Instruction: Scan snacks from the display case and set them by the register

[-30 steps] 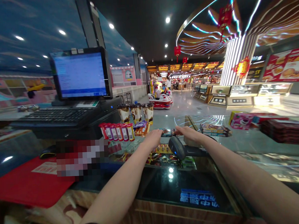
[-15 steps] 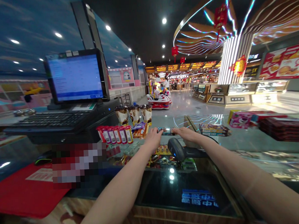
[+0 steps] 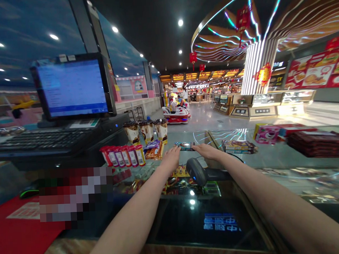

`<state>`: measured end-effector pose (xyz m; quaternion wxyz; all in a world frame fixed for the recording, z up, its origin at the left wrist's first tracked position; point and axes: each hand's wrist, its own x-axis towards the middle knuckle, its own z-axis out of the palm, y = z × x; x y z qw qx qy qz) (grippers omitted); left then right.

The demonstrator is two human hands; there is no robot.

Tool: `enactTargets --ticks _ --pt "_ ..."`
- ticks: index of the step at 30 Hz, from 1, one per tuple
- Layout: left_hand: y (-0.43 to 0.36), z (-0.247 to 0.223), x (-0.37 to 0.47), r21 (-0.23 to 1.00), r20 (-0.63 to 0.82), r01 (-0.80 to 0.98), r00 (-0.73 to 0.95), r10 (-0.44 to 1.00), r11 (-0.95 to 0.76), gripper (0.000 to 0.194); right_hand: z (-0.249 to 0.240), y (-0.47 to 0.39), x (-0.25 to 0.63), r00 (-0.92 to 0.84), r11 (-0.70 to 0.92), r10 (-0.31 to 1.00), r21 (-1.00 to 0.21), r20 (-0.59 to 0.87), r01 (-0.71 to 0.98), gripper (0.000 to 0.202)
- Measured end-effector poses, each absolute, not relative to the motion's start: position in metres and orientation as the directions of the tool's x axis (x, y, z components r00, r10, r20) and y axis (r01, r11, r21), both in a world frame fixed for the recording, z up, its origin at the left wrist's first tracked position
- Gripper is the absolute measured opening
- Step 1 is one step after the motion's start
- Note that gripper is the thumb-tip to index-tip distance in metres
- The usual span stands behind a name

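Observation:
A small flat dark-blue box (image 3: pixel 184 146) lies on the glass counter between my two hands. My left hand (image 3: pixel 171 157) is at its left end, palm down, with fingertips against its near left corner. From the other side my right hand (image 3: pixel 206 151) reaches in, its fingertips touching the right end. Whether the fingers grip the box or only rest on it is too small to tell. Just nearer than my right hand stands a black handheld scanner (image 3: pixel 197 172). Left of my left hand are purple and orange snack packs (image 3: pixel 154 149).
A monitor (image 3: pixel 72 88) and keyboard (image 3: pixel 43 142) stand at the left. Several colourful tubes (image 3: pixel 126 156) and three cups (image 3: pixel 146 131) are left of my hands. To the right lie flat boxes (image 3: pixel 239 146), a pink box (image 3: pixel 267 134) and dark red packs (image 3: pixel 317 143).
The view has turned slightly right, so the surroundings sit further left. My left hand has drawn back a little from the box's top, showing more of it.

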<state>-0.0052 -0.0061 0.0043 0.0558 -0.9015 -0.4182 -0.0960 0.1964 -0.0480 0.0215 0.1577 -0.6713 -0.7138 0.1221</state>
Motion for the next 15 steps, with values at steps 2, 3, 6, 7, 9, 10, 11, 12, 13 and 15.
enactTargets --ticks 2,3,6,7,9,10,11,12,13,15 --pt "-0.001 0.000 -0.004 -0.008 0.227 0.761 0.633 0.740 -0.649 0.057 0.022 -0.048 0.197 -0.050 0.069 0.997 -0.375 0.060 0.924 0.055" --pt "0.002 -0.002 -0.003 -0.005 0.229 0.758 0.635 0.738 -0.652 0.056 0.023 -0.047 0.197 -0.048 0.066 0.997 -0.374 0.058 0.925 0.055" --pt "0.007 -0.002 -0.002 0.006 0.237 0.754 0.637 0.733 -0.657 0.056 0.025 -0.047 0.200 -0.062 0.077 0.997 -0.379 0.051 0.922 0.053" --pt "0.008 -0.001 -0.002 0.006 0.236 0.752 0.640 0.731 -0.660 0.056 0.025 -0.047 0.202 -0.077 0.090 0.996 -0.379 0.048 0.921 0.051" --pt "0.009 0.003 -0.002 -0.004 0.227 0.745 0.650 0.725 -0.667 0.055 0.025 -0.045 0.204 -0.108 0.115 0.993 -0.376 0.040 0.920 0.048" --pt "0.009 0.006 -0.002 -0.013 0.221 0.743 0.655 0.723 -0.669 0.053 0.025 -0.043 0.205 -0.116 0.121 0.993 -0.375 0.037 0.919 0.047" --pt "0.008 0.009 -0.002 -0.024 0.218 0.741 0.659 0.720 -0.671 0.051 0.024 -0.042 0.206 -0.115 0.120 0.993 -0.377 0.037 0.919 0.045" --pt "0.008 0.012 -0.001 -0.034 0.216 0.740 0.661 0.718 -0.671 0.047 0.023 -0.040 0.206 -0.107 0.114 0.994 -0.380 0.040 0.918 0.044" --pt "0.007 0.015 0.000 -0.040 0.214 0.743 0.660 0.720 -0.669 0.044 0.022 -0.037 0.207 -0.093 0.103 0.995 -0.382 0.044 0.918 0.043" --pt "0.005 0.020 0.004 -0.043 0.206 0.755 0.647 0.734 -0.654 0.037 0.018 -0.031 0.207 -0.061 0.076 0.997 -0.376 0.053 0.924 0.044"
